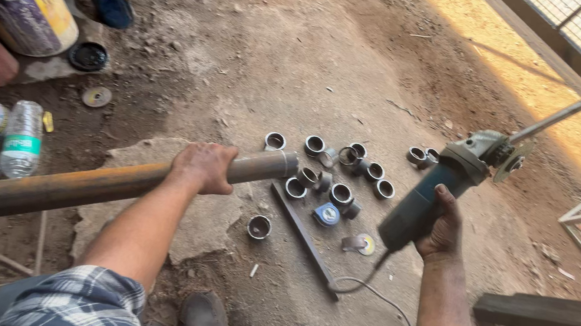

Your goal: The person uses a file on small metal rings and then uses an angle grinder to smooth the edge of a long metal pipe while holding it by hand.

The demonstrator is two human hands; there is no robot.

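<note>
Both hands are busy: the left hand (204, 167) wraps fully around a long rusty pipe (78, 187) whose cut end lies over the short pipe rings (338, 173) on the dirt floor (283, 50), and the right hand (443, 228) grips an angle grinder (445, 183) held clear, to the right. One-handed, the grinder could kick; its cord (364, 288) trails near the boot (204, 321), and the pipe could roll.

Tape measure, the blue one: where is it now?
The blue tape measure lies on the ground among the cut pipe rings, between the pipe end and the angle grinder.
</note>
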